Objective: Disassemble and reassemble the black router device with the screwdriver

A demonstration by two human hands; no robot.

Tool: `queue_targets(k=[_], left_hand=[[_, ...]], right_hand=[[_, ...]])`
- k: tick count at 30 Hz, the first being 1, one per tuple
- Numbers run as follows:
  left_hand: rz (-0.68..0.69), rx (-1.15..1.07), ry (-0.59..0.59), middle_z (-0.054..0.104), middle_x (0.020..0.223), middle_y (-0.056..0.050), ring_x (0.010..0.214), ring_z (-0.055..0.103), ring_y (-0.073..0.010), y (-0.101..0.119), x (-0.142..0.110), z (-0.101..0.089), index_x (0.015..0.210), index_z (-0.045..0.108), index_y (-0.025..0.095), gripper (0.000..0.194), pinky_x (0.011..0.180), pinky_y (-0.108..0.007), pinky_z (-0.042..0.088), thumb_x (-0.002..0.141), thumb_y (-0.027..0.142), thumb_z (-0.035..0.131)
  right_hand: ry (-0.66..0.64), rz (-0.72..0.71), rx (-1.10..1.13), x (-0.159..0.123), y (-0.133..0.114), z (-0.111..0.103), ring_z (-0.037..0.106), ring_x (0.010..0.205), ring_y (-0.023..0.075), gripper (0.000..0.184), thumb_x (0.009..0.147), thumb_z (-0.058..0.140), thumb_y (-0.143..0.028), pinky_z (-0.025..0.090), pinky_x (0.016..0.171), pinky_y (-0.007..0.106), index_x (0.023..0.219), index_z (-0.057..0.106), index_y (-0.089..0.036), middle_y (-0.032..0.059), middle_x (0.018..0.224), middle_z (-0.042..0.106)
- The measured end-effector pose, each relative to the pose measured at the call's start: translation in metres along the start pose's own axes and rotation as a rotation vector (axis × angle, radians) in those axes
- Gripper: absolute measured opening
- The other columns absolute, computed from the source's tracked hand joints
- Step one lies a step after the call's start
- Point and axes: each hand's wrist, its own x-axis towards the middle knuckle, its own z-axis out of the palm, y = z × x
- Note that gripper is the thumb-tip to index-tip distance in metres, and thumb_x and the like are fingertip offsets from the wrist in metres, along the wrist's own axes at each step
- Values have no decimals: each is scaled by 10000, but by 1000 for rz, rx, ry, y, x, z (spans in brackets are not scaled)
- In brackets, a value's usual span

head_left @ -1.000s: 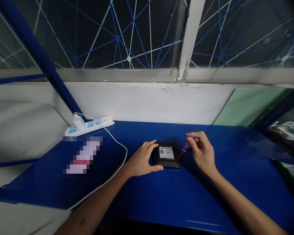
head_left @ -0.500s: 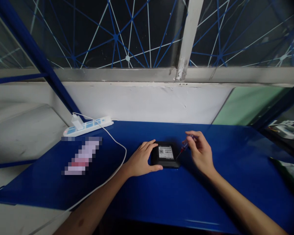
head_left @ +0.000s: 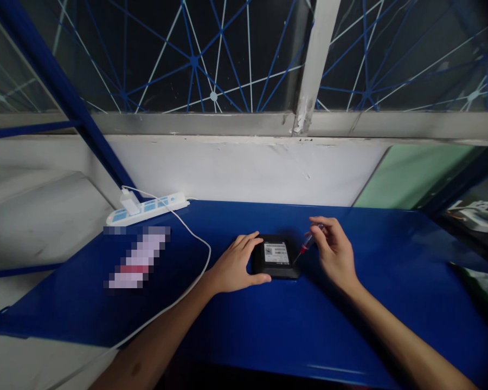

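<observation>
A small black box with a white label on top lies on the blue table. My left hand grips its left side, thumb along the near edge and fingers over the far edge. My right hand pinches a small screwdriver with a red and clear handle. The tool slants down to the left, and its tip touches the box's right edge.
A white power strip with a plugged-in white adapter lies at the table's back left. Its white cable runs forward past my left arm. A blurred patch lies left of centre. A white wall and a window stand behind.
The hands, the box and the screwdriver are nearly where they were. My right hand has shifted very slightly on the screwdriver.
</observation>
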Motion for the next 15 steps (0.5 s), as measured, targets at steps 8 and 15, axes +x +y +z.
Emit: queue_targets(k=[8,15], left_hand=[[-19,11,-20,327,1619,-133,1468,314,-390,2,0,-1,1457,404,242,875,1156,-613,361,756,636,750],[-14,10,-22,336,1611,-144,1466,316,-396,2,-1,-2,1453,409,235,871,1154,-615,358,755,623,756]], right_hand=[[-39,37,109,-3,-4,-1,731,894,212,278,1017,468,-381,598,775,399,1198,647,-268,79,1159,701],[-76,-11,-45,-2,-2,1,597,653,128,317,963,592,-382,525,645,313,1268,645,-314,-14,850,550]])
